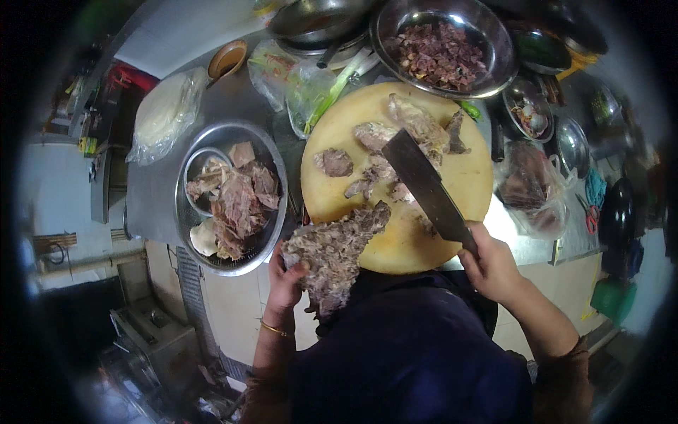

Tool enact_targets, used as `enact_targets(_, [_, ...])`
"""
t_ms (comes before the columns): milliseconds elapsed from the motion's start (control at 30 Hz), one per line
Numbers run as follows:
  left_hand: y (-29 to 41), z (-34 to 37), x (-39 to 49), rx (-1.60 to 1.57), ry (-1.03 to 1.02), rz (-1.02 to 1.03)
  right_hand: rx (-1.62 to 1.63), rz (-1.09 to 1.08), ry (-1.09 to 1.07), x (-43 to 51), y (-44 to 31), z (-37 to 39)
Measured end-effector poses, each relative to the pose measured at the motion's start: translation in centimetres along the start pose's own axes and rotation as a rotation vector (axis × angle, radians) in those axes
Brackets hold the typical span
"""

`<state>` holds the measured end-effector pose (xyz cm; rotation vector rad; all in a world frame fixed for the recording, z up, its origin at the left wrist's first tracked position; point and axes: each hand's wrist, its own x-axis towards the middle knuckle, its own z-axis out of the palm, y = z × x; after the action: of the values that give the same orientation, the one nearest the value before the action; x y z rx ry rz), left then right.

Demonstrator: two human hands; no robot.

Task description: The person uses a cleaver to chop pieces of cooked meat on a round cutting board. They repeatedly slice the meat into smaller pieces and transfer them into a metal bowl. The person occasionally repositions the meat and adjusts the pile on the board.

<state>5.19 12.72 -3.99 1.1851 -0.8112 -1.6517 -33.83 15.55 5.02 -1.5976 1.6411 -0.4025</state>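
Observation:
My left hand point(286, 278) grips a large, rough piece of cooked meat point(333, 254), lifted at the near left edge of a round yellow chopping board point(339, 119). The meat's narrow tip reaches over the board. In my right hand point(490, 259) is the handle of a dark-bladed cleaver point(424, 183), its blade slanting up and left above the board. Several chunks of meat lie on the board, among them a small brown lump point(333, 162) on the left and a pale, fatty piece point(416, 119) towards the back. The blade hides part of the pieces below it.
Left of the board, a steel perforated tray point(275, 233) holds meat, bones and a small bowl. Behind it stands a steel basin point(503, 63) of chopped meat. Green onions point(328, 103) and bagged flatbreads point(167, 114) lie back left; bagged meat point(527, 183) and red-handled scissors point(592, 218) lie right.

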Motion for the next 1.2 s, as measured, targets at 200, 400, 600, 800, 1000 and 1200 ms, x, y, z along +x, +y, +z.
enact_targets(200, [-1.5, -1.4, -0.7, -0.166, 0.083, -0.223, 0.061, 0.006, -0.143, -1.1, -0.5, 1.4])
enact_targets(400, [-2.1, -2.4, -1.7, -0.249, 0.131, -0.388, -0.214, -0.321, -0.182, 0.6, -1.5, 0.9])
enact_targets(600, [0.0, -2.9, 0.0, -0.232, 0.022, -0.412, -0.440, -0.493, -0.307, 2.8, -1.4, -1.4])
enact_targets(800, [1.6, -2.9, 1.5, -0.222, -0.009, -0.547, -0.502, -0.466, -0.388, 4.7, -2.2, -2.1])
enact_targets(1000, [2.0, -2.4, 2.1, -0.199, 0.067, -0.587, -0.398, -0.420, -0.457, 7.0, -2.5, -1.3])
enact_targets(1200, [2.7, -0.5, 1.8, -0.109, 0.134, -0.524, -0.442, -0.428, -0.434, 7.8, -2.3, 1.0])
